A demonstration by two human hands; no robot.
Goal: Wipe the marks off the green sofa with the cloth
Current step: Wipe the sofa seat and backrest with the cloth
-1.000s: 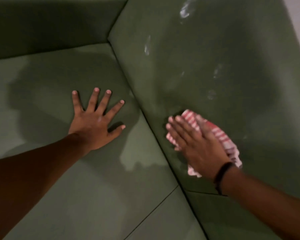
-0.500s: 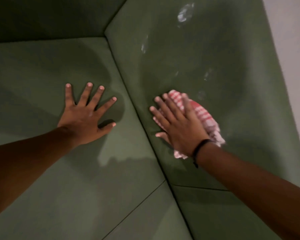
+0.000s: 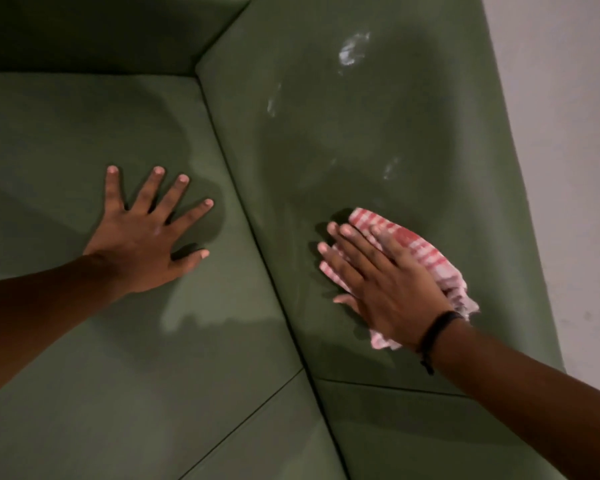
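The green sofa's backrest (image 3: 378, 126) slopes up on the right and carries white marks: a large smudge (image 3: 353, 50) near the top, a thin streak (image 3: 273, 102) to its lower left, and a small one (image 3: 392, 168) above the cloth. My right hand (image 3: 381, 285) lies flat on a red-and-white checked cloth (image 3: 426, 258), pressing it against the lower backrest. Much of the cloth is hidden under the palm. My left hand (image 3: 146, 237) rests flat on the seat cushion (image 3: 84, 133), fingers spread, holding nothing.
A pale wall (image 3: 561, 168) runs along the sofa's right edge. The armrest (image 3: 101, 29) closes the far end of the seat. A seam (image 3: 243, 420) splits the seat cushions near me. A black band sits on my right wrist (image 3: 437, 327).
My right hand slid the cloth up and left along the backrest, then back slightly to the right. The left hand stayed planted on the seat.
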